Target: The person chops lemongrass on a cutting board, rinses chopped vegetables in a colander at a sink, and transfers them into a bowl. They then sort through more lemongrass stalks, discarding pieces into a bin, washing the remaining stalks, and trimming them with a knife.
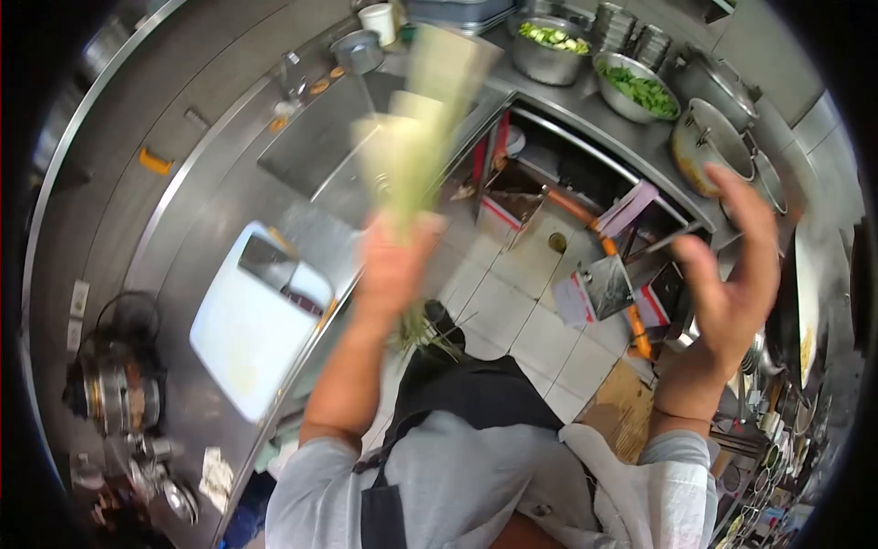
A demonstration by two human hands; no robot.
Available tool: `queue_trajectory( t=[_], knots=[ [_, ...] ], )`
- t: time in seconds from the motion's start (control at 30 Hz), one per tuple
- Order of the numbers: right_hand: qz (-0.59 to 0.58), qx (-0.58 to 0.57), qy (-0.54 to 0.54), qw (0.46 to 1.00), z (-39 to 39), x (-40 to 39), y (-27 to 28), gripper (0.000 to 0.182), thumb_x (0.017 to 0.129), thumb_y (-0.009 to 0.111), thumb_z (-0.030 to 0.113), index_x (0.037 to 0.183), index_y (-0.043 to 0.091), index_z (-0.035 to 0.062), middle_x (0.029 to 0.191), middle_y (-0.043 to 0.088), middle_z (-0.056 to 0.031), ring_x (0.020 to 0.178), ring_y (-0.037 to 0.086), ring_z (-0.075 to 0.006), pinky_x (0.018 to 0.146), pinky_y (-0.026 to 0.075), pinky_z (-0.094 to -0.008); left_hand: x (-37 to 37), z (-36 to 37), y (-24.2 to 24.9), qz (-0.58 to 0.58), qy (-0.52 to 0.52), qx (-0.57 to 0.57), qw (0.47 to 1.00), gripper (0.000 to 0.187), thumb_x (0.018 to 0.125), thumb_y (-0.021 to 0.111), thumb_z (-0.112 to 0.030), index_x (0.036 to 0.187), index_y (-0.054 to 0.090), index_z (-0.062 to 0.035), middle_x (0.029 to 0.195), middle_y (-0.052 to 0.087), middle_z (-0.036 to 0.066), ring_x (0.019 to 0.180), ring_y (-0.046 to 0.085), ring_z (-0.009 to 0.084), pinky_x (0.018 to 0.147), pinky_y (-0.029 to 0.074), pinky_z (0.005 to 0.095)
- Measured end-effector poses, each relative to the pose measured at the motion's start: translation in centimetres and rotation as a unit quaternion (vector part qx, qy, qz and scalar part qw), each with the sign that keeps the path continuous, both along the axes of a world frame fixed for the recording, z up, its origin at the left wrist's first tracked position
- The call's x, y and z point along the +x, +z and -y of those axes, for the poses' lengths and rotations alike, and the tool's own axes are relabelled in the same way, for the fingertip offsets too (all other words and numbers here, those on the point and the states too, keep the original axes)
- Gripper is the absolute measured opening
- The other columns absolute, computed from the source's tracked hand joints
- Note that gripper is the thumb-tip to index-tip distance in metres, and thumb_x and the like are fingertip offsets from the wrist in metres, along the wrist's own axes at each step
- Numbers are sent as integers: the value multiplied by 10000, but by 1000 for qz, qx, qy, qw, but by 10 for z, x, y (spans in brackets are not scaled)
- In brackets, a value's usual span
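My left hand (395,252) is closed around a bundle of long pale green stalks (422,119), blurred by motion. Broad whitish ends point up and away over the sink edge, while thin green leaf tips (430,340) hang below the fist. Raised on the other side, my right hand (739,284) holds nothing, its thumb and fingers spread apart. It is nearest to the metal pans on the right counter. To the left of my left arm lies a white cutting board (247,339) with a broad-bladed cleaver (270,261) on it.
A steel sink (315,137) is set into the left counter. At the back stand a pot of cut vegetables (549,57), a bowl of green leaves (638,91) and a stained pan (690,146). Below are an open-fronted shelf with bins (503,206) and a tiled floor (489,316).
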State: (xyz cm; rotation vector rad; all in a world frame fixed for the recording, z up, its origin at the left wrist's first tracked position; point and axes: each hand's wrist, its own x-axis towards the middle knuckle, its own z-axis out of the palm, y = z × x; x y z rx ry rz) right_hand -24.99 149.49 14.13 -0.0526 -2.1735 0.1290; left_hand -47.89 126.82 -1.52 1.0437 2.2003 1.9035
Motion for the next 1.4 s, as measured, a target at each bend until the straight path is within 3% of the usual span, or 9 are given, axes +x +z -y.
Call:
queue_trajectory(
  t=[0.1,0.2,0.4,0.5,0.67,0.83,1.07,1.33,1.4],
  knots=[
    [-199,-194,77,958,-32,-51,-9,412,890,711,80,1269,593,-30,1132,666,-184,1023,665,-263,947,510,-366,-81,19,79,90,37,355,930,155,1011,582,-215,938,544,-84,729,443,-12,591,405,92,485,353,248],
    [-104,-248,72,960,-58,-117,-27,357,874,739,75,1206,641,-13,1096,686,-134,972,665,-203,895,528,-331,-158,46,118,-35,13,439,898,297,1072,444,-291,891,514,-66,736,419,14,641,387,105,572,361,271],
    [122,-244,92,958,-98,-259,-58,355,873,754,170,1185,660,28,1019,684,-121,917,672,-235,823,530,-341,-297,5,59,-70,159,340,924,321,1053,505,-300,887,544,-28,843,556,65,786,540,170,730,461,309],
    [157,-239,150,946,-113,-333,-80,367,878,742,202,1192,646,38,1072,689,-127,951,663,-274,831,524,-385,-342,-24,-30,161,186,219,944,316,1014,591,-360,1070,650,-54,1013,658,49,983,578,150,934,429,330],
    [253,-310,228,887,-121,-475,-115,383,924,693,150,1286,620,50,1106,686,-105,1001,652,-178,857,513,-317,-355,-53,-129,313,205,204,905,230,984,636,-253,1076,615,-43,940,688,72,882,620,164,850,465,311],
    [282,-345,343,827,-110,-666,-165,360,944,650,181,1276,617,45,1113,687,-144,983,674,-257,840,538,-351,-375,-70,-150,457,237,241,823,218,992,622,-250,1017,591,-36,779,646,74,678,621,168,661,528,303],
    [158,-106,389,901,-29,-938,-255,322,967,558,206,1248,631,68,1107,689,-184,1032,645,-390,993,467,-465,-428,-100,-146,486,283,273,781,259,1028,557,-299,1074,547,-44,792,639,88,628,613,181,611,533,317],
    [452,-2,296,842,-47,-975,-326,267,953,562,279,1067,698,81,1049,709,-207,1006,662,-412,908,512,-498,-491,-114,-158,506,298,265,765,418,1048,457,-477,1159,534,-82,806,636,89,549,560,162,530,505,306],
    [458,-132,275,835,-56,-955,-323,281,940,600,269,1136,691,90,1057,714,-185,997,677,-366,918,511,-472,-515,-123,-167,519,270,274,763,479,1042,421,-543,1139,553,-93,745,621,79,521,524,146,511,487,292]
  ],
)
